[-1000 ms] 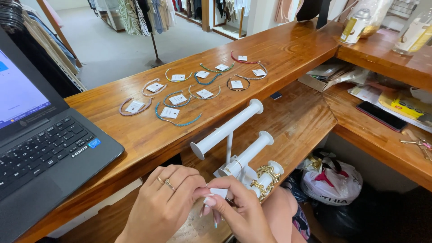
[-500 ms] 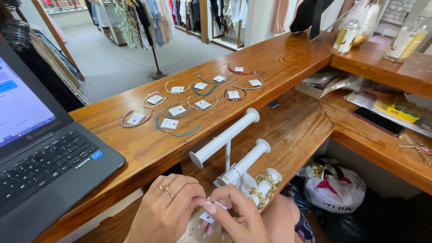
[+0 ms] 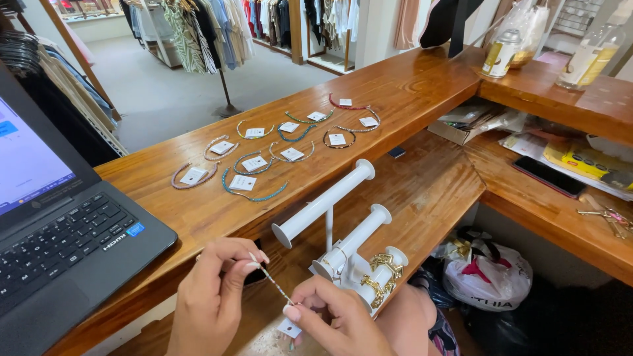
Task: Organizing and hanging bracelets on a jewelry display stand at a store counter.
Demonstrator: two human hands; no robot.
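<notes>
Beaded bracelet stretched between our pinching left hand and right hand; eleven tagged bracelets lay at twelve o'clock.

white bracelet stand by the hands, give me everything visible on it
The white bracelet stand has three round horizontal bars with flanged ends, stepped in height on a thin upright post. It looks like painted metal or plastic. The top bar is bare; the middle bar carries a thin bangle or two; the lowest holds chunky gold chain bracelets. It stands on the lower wooden shelf under the counter. The right hand is just in front; contact unclear.
</notes>
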